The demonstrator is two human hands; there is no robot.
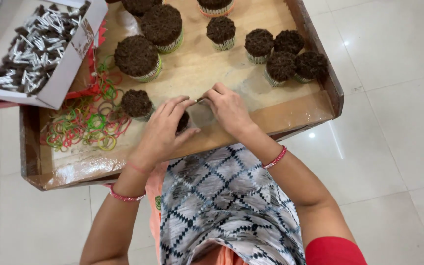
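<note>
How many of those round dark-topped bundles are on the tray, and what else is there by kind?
Dark-topped bundles standing free on the wooden tray: 10, e.g.
Bundle held in the left hand: 1
White box of loose sticks: 1
Heap of coloured rubber bands: 1
Total: 13

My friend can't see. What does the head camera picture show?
Two hands, left hand and right hand, stretch a rubber band over a small bundle of dark-tipped sticks on a wooden tray. Banded bundles, loose coloured rubber bands and a box of sticks surround them.
</note>
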